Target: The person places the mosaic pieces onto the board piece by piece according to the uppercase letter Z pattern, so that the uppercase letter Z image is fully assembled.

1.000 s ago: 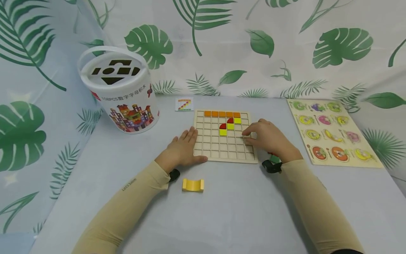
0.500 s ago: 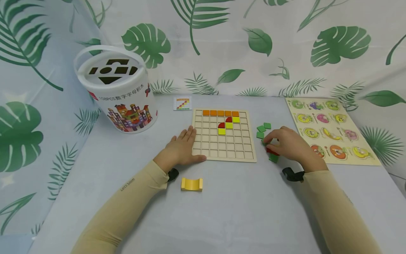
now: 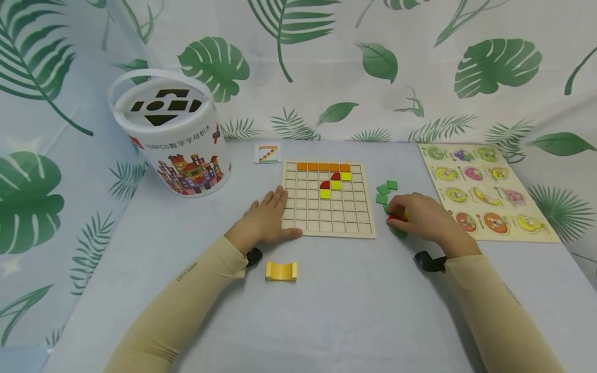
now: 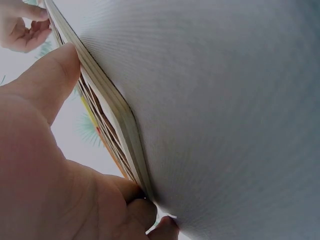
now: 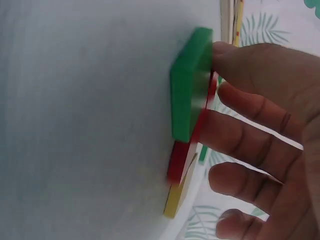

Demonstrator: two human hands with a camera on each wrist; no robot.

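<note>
Overall, a pale grey counter (image 3: 350,305) is occupied at its far left by one white plastic bucket (image 3: 186,155) with a shape-cut lid. At the right, one thin pale wooden board printed with fruit (image 3: 494,186) is noted, bearing twelve pictures. Between them is set one square pale wooden grid board (image 3: 328,212).

The grid board's left edge is touched by the left hand (image 3: 264,218), its fingers extended; nothing is gripped by it. On the opposite side, the right hand (image 3: 422,217) is held with fingers bent, thumb and fingertips brought to a loose red tile (image 3: 393,218); whether a hold is secured cannot be told. That tile is located just right of the grid board, at the right hand's fingertips, the left hand being well apart; its long axis cannot be made out.

Counted further: one yellow arched block (image 3: 281,273); one small white pattern card (image 3: 267,153); on the grid, five orange square tiles (image 3: 324,167), three yellow square tiles (image 3: 336,185) and two red rounded tiles (image 3: 336,177). Of loose green square tiles (image 3: 381,199), at least four are seen, others possibly hidden.
</note>
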